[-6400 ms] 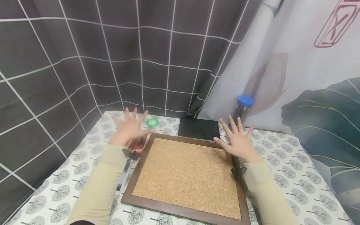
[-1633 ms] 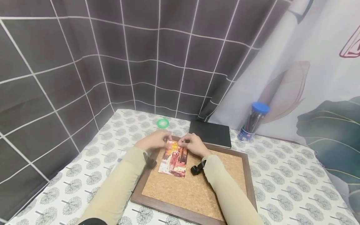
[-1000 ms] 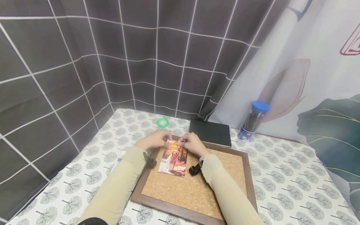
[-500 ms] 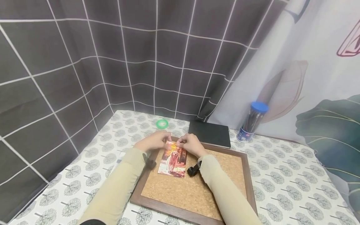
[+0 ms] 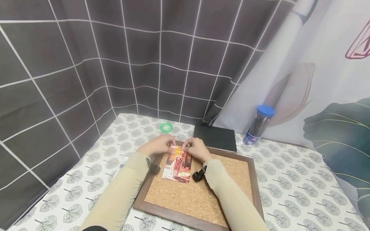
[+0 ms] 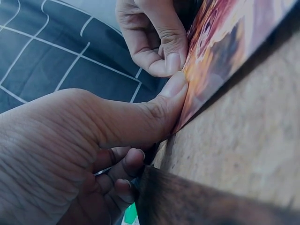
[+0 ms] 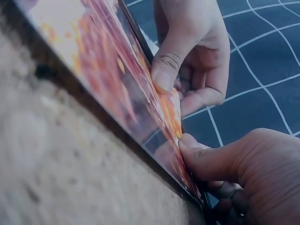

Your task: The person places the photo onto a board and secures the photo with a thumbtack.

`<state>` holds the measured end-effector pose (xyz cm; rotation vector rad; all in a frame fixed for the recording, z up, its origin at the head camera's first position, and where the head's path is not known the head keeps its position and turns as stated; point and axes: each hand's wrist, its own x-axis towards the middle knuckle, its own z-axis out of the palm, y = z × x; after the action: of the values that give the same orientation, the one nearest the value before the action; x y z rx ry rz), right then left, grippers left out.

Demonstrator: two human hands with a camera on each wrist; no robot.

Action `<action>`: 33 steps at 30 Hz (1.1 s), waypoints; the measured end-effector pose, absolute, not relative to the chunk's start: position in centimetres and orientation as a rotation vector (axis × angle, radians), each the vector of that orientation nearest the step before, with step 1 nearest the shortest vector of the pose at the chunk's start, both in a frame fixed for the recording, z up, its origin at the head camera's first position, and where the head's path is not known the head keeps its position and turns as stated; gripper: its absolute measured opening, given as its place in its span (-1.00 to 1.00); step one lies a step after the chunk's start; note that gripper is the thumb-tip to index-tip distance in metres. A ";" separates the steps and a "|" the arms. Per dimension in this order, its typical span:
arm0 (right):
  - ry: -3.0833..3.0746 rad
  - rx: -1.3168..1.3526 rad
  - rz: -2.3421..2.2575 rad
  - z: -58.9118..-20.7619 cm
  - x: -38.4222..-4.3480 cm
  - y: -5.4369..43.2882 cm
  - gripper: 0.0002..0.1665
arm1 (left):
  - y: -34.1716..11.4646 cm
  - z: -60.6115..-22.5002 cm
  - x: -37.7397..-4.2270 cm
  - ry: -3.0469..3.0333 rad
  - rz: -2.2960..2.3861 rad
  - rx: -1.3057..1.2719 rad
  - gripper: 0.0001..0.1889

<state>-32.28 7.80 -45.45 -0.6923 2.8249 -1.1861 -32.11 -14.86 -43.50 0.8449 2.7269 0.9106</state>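
Observation:
A printed photo of a golden dog among autumn leaves (image 5: 177, 166) lies over the upper left part of a wood-framed cork board (image 5: 185, 200). My left hand (image 5: 157, 145) pinches its top edge near the left corner. Further along the same edge my right hand (image 5: 198, 149) pinches it too. Seen from the left wrist, the left thumb (image 6: 161, 108) presses on the photo's face, its tip close to the right thumb. In the right wrist view the top edge of the photo (image 7: 126, 89) bends up slightly between the two hands.
A black notebook (image 5: 215, 138) lies behind the board. To its right stands a clear tub of pens with a blue lid (image 5: 257, 126). A green ring-shaped roll (image 5: 166, 127) sits at the back left on the tree-print tablecloth (image 5: 289, 192). Grid-patterned curtain (image 5: 144, 73) hangs behind.
Both hands were spread open at first, with the photo left of the board under the left hand. The photo is now held over the board. Over the last second and a half, hardly anything moves.

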 end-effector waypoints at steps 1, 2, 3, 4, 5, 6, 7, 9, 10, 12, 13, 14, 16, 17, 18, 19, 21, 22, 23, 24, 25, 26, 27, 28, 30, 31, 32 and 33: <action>2.834 -0.692 -1.185 -45.4 -32.3 7.8 -0.88 | -14.8 -43.4 -32.1 2.728 0.908 0.844 -0.72; 2.840 -0.690 -1.186 -45.4 -32.3 7.8 -0.88 | -14.8 -43.3 -32.2 2.727 0.907 0.833 -0.72; 2.845 -0.685 -1.188 -45.3 -32.3 7.7 -0.89 | -14.7 -43.3 -32.2 2.727 0.904 0.835 -0.72; 2.847 -0.675 -1.191 -45.2 -32.2 7.7 -0.90 | -14.7 -43.2 -32.2 2.724 0.906 0.839 -0.72; 2.849 -0.662 -1.193 -45.1 -32.1 7.7 -0.90 | -14.6 -43.1 -32.2 2.721 0.907 0.837 -0.72; 2.848 -0.640 -1.194 -45.0 -32.0 7.7 -0.91 | -14.6 -43.1 -32.2 2.718 0.910 0.841 -0.72; 2.849 -0.625 -1.197 -45.0 -31.9 7.7 -0.92 | -14.6 -43.1 -32.2 2.715 0.910 0.843 -0.73; 2.850 -0.587 -1.201 -44.9 -31.7 7.6 -0.90 | -14.6 -43.2 -32.2 2.711 0.910 0.850 -0.73; 2.851 -0.576 -1.203 -44.8 -31.6 7.5 -0.89 | -14.6 -43.2 -32.2 2.712 0.908 0.853 -0.73; 2.867 -0.557 -1.201 -44.7 -31.4 7.3 -0.87 | -14.6 -43.3 -32.2 2.716 0.903 0.857 -0.73; 2.875 -0.556 -1.200 -44.7 -31.3 7.2 -0.87 | -14.6 -43.3 -32.2 2.718 0.901 0.859 -0.73; 2.882 -0.549 -1.195 -44.6 -31.2 7.1 -0.87 | -14.6 -43.3 -32.2 2.719 0.901 0.863 -0.73; 2.896 -0.549 -1.184 -44.4 -31.2 7.1 -0.87 | -14.5 -43.3 -32.2 2.720 0.899 0.866 -0.73; 2.904 -0.549 -1.173 -44.4 -31.2 7.1 -0.87 | -14.5 -43.2 -32.1 2.719 0.903 0.867 -0.73; 2.906 -0.560 -1.173 -44.4 -31.1 7.1 -0.87 | -14.5 -43.1 -32.1 2.720 0.903 0.867 -0.73; 2.911 -0.579 -1.170 -44.4 -31.2 7.2 -0.87 | -14.5 -43.1 -32.0 2.722 0.902 0.867 -0.73; 2.929 -0.632 -1.149 -44.7 -31.3 7.3 -0.88 | -14.4 -42.9 -31.9 2.727 0.898 0.863 -0.74; 2.941 -0.666 -1.127 -44.9 -31.4 7.5 -0.89 | -14.5 -42.9 -31.8 2.730 0.892 0.861 -0.74; 2.955 -0.709 -1.100 -45.3 -31.5 7.6 -0.89 | -14.5 -42.8 -31.7 2.732 0.889 0.858 -0.73; 2.967 -0.743 -1.076 -45.6 -31.6 7.7 -0.89 | -14.6 -42.7 -31.6 2.732 0.883 0.857 -0.71; 2.978 -0.776 -1.049 -46.0 -31.7 7.8 -0.88 | -14.8 -42.5 -31.4 2.729 0.880 0.847 -0.67; 2.983 -0.799 -1.027 -46.4 -31.7 7.9 -0.87 | -15.0 -42.3 -31.2 2.727 0.879 0.834 -0.63; 2.988 -0.818 -1.004 -46.7 -31.8 8.0 -0.86 | -15.3 -42.0 -31.0 2.732 0.869 0.829 -0.57; 2.988 -0.831 -0.993 -46.9 -31.8 8.1 -0.86 | -15.7 -41.6 -30.9 2.743 0.859 0.815 -0.52; 2.989 -0.841 -0.998 -47.0 -31.9 8.2 -0.85 | -16.7 -40.5 -30.6 2.770 0.842 0.799 -0.43; 2.991 -0.841 -1.006 -47.0 -32.0 8.2 -0.85 | -17.4 -39.8 -30.5 2.791 0.830 0.787 -0.41; 2.997 -0.845 -1.015 -46.9 -32.1 8.3 -0.85 | -18.1 -39.0 -30.5 2.815 0.808 0.788 -0.40; 3.006 -0.847 -1.028 -46.8 -32.2 8.3 -0.85 | -18.9 -38.2 -30.3 2.843 0.779 0.787 -0.40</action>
<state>-32.16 8.32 -46.76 -0.8469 3.0056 -1.0282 -30.35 -18.90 -38.25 0.7869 2.8427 0.7789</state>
